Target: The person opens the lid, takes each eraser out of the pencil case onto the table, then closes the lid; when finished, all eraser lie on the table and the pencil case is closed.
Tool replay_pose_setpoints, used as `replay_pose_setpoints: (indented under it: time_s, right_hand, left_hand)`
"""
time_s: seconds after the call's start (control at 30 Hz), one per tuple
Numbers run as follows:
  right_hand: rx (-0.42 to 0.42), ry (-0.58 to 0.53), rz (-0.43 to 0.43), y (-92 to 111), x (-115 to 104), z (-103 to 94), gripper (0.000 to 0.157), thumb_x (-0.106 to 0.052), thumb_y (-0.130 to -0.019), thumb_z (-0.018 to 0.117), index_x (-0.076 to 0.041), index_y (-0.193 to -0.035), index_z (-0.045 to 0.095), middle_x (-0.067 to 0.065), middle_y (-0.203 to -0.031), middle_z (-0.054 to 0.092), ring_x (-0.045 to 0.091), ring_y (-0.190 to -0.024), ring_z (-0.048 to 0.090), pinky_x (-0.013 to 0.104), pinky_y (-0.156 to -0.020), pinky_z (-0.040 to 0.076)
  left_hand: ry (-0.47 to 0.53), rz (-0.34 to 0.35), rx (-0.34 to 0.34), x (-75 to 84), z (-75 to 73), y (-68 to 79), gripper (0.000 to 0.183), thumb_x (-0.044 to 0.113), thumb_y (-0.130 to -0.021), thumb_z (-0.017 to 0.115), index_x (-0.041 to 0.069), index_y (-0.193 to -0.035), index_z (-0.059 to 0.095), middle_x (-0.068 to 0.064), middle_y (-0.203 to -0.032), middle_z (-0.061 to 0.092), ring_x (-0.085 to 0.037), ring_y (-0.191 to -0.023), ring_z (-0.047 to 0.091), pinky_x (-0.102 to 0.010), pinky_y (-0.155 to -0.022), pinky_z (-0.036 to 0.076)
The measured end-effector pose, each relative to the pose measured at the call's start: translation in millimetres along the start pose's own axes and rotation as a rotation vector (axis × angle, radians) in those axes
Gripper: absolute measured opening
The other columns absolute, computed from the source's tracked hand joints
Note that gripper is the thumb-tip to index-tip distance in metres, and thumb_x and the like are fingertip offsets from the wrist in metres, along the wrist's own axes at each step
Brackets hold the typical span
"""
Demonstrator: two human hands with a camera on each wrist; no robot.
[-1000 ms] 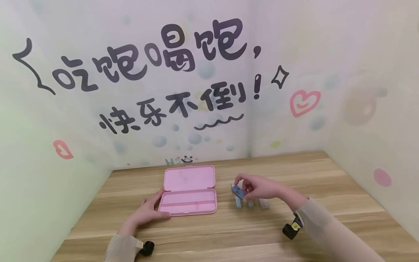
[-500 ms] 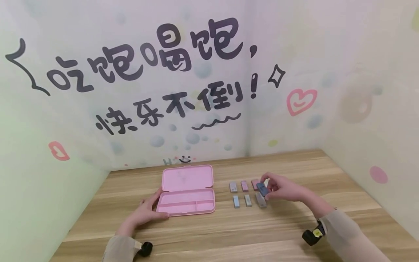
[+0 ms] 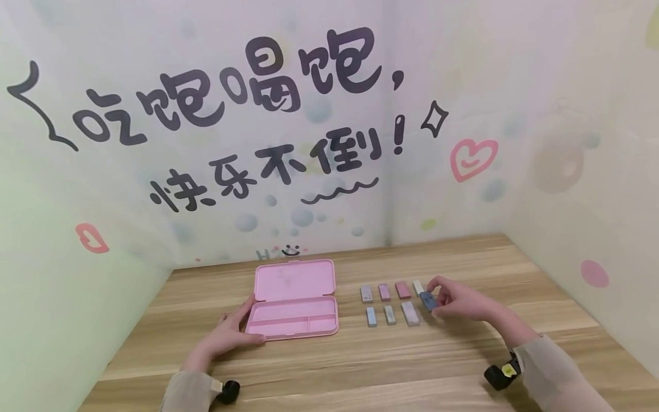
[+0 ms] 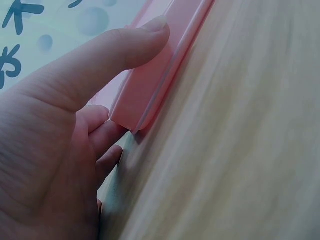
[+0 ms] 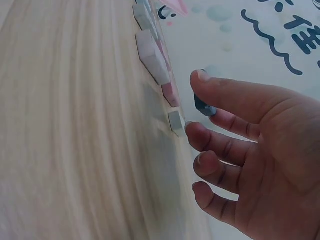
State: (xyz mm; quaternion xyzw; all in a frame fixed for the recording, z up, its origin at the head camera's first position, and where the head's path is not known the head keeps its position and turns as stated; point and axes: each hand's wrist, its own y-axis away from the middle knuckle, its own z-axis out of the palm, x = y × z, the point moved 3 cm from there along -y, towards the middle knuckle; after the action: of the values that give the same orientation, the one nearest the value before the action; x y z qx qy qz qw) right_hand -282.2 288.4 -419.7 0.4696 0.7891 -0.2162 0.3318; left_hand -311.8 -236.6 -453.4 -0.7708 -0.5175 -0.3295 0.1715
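Note:
An open pink pencil case lies on the table, its lid leaning back. My left hand grips its left end, thumb over the front edge and fingers at the side. To the right, my right hand pinches a dark blue eraser between thumb and fingers. In the right wrist view this eraser is held above the tabletop, partly covered by the thumb. Close by are a white eraser and a pale lilac eraser.
Two rows of small erasers stand between the case and my right hand: a grey one, a pink one and a red one behind, a light blue one and a grey-green one in front. A printed wall borders the table.
My right hand has carried the dark blue eraser rightward over the rows, uncovering the erasers behind it. My left hand has stayed at the pencil case.

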Motion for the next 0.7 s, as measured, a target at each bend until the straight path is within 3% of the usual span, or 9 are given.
replay_pose_setpoints:
  time_s: [0.7]
  right_hand:
    - [0.052, 0.077, 0.072, 2.2, 16.8, 10.5, 0.043, -0.02, -0.08, 0.079, -0.004, -0.111, 0.053, 0.002, -0.074, 0.051, 0.013, -0.063, 0.047, 0.026, -0.054, 0.04]
  left_hand:
    - [-0.001, 0.005, 0.022, -2.1, 1.0, -0.3, 0.109, 0.04, -0.078, 0.079, 0.004, -0.155, 0.012, -0.023, -0.158, 0.014, -0.044, -0.143, 0.012, -0.066, -0.107, -0.011]
